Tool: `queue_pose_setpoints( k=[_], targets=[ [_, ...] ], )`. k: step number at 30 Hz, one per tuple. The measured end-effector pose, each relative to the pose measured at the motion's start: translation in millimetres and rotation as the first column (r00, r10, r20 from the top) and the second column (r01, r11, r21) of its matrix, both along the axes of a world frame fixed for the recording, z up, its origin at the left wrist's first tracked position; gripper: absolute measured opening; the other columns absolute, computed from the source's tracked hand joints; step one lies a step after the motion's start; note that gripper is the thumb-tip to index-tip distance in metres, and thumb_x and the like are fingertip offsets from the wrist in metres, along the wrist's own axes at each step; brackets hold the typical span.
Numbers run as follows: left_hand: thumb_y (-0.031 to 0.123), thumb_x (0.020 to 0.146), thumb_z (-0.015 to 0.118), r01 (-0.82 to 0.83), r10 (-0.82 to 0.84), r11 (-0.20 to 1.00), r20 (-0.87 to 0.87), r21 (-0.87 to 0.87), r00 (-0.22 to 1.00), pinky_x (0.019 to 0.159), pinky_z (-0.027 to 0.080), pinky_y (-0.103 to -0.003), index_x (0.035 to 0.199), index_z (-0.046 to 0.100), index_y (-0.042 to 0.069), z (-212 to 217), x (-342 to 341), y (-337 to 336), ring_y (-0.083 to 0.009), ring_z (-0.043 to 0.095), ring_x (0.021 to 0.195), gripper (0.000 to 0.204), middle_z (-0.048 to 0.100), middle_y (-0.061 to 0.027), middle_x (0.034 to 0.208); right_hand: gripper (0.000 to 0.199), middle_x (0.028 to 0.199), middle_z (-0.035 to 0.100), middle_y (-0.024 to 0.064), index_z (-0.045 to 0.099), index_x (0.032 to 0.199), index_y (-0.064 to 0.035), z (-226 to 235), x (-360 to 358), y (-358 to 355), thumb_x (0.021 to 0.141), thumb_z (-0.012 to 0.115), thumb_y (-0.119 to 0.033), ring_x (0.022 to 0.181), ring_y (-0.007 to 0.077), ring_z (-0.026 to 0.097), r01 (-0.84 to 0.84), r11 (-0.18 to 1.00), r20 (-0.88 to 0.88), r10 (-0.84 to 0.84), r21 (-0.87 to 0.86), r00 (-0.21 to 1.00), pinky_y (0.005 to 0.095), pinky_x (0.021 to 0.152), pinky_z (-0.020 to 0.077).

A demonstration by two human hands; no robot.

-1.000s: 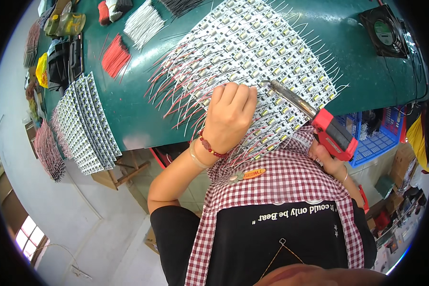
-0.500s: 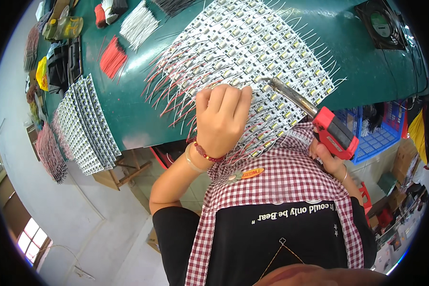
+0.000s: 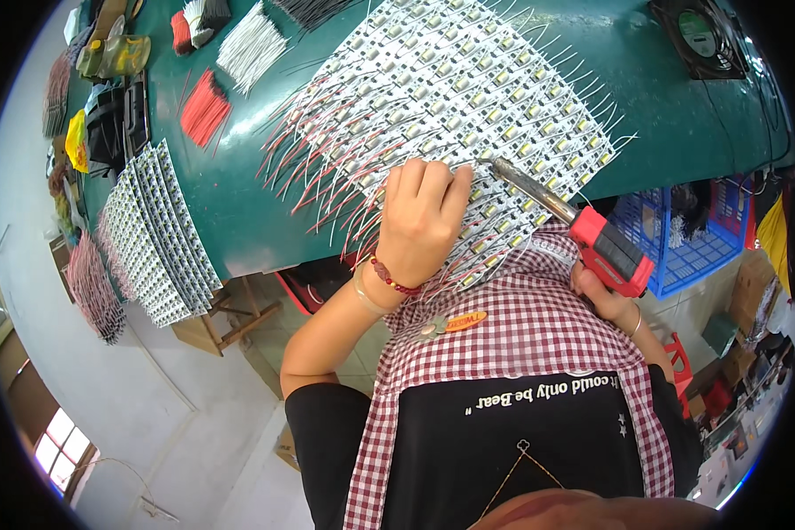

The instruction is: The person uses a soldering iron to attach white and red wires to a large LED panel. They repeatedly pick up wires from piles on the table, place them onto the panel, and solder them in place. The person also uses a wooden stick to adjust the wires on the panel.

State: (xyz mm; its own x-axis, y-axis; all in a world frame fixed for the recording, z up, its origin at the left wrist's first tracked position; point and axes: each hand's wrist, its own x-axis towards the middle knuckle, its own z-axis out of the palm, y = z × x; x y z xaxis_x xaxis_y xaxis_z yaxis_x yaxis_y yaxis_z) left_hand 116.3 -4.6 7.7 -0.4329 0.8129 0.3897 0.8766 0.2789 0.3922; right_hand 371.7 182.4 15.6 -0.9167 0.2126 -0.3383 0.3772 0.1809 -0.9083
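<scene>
**Soldering iron (image 3: 611, 252) in your right hand (image 3: 602, 296), left hand (image 3: 422, 219) over the LED sheet (image 3: 530, 102)**

Your right grip is closed around the red-and-black handle of the soldering iron, which slants up and leftward so that its tip is just beside your left fingertips. Your left grip is narrow, the fingers bent and drawn together over the sheet; you cannot tell from this angle whether they pinch a wire.

The LED sheet lies on the green bench (image 3: 658, 141) in front of you, its near corner reaching past the bench's edge toward your checked apron (image 3: 512, 336). Red and white wires fringe its left side, white ones its right.

Farther left on the bench are a red wire bundle (image 3: 205, 108) and a white wire bundle (image 3: 252, 49). Overlapping board strips (image 3: 157, 234) lie at the bench's left end. A black fan (image 3: 700, 37) is at the far right, and a blue crate (image 3: 676, 265) is below the bench's edge.
</scene>
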Motion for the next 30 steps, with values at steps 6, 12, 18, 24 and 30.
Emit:
queue_pose_setpoints(
  k=[6,12,18,24,30],
  targets=[
    [-0.002,0.069,0.064,0.007,-0.007,1.000,-0.018,-0.018,1.000,0.063,0.038,-0.034,0.096,0.066,-0.001,1.4,1.1,2.5,-0.0219,0.047,0.070,0.028,0.045,-0.0054,0.075,0.013,0.074,0.060,0.0073,0.061,0.088,-0.0012,-4.0,-4.4,-1.0,0.083,0.063,-0.013,0.065,0.0192,0.058,0.053,0.998,-0.039,-0.052,0.019,0.998,0.0303,0.061,0.0464],
    [-0.001,0.070,0.064,0.022,-0.024,0.999,-0.038,-0.030,0.999,0.063,0.038,-0.034,0.096,0.066,-0.001,3.9,-0.4,4.2,-0.0219,0.048,0.072,0.026,0.044,-0.0064,0.076,0.020,0.074,0.056,0.0073,0.056,0.088,0.0000,-2.1,3.4,-2.4,0.091,0.058,-0.019,0.067,0.0175,0.055,0.095,0.987,0.016,-0.094,-0.132,0.995,0.0311,0.064,0.0454],
    [0.001,0.071,0.064,0.011,-0.015,0.999,-0.087,-0.050,0.996,0.066,0.037,-0.034,0.094,0.067,0.003,6.5,-1.6,4.1,-0.0206,0.050,0.073,0.023,0.046,-0.0037,0.074,0.033,0.072,0.052,0.0069,0.051,0.085,0.0007,-6.2,5.5,-3.4,0.097,0.053,-0.030,0.068,0.0156,0.051,0.041,0.998,-0.012,-0.041,-0.045,0.999,0.0306,0.066,0.0439],
    [0.001,0.067,0.067,-0.053,0.050,0.989,-0.021,-0.135,0.999,0.068,0.036,-0.034,0.091,0.068,0.008,32.8,-6.6,-8.7,-0.0195,0.051,0.072,0.025,0.046,-0.0020,0.073,0.018,0.075,0.059,0.0064,0.059,0.092,0.0008,1.3,4.1,0.2,0.091,0.060,-0.017,0.070,0.0161,0.057,0.129,0.981,-0.004,-0.131,-0.148,0.991,0.0309,0.064,0.0461],
    [-0.004,0.066,0.067,-0.022,0.023,1.000,0.044,-0.019,0.999,0.063,0.036,-0.035,0.096,0.069,0.006,46.8,4.7,-8.6,-0.0210,0.048,0.070,0.032,0.050,-0.0028,0.075,0.014,0.076,0.060,0.0049,0.061,0.087,-0.0001,5.2,4.3,-3.6,0.090,0.062,-0.014,0.069,0.0162,0.058,0.234,0.911,-0.007,-0.251,-0.339,0.968,0.0309,0.063,0.0461]
  ],
)
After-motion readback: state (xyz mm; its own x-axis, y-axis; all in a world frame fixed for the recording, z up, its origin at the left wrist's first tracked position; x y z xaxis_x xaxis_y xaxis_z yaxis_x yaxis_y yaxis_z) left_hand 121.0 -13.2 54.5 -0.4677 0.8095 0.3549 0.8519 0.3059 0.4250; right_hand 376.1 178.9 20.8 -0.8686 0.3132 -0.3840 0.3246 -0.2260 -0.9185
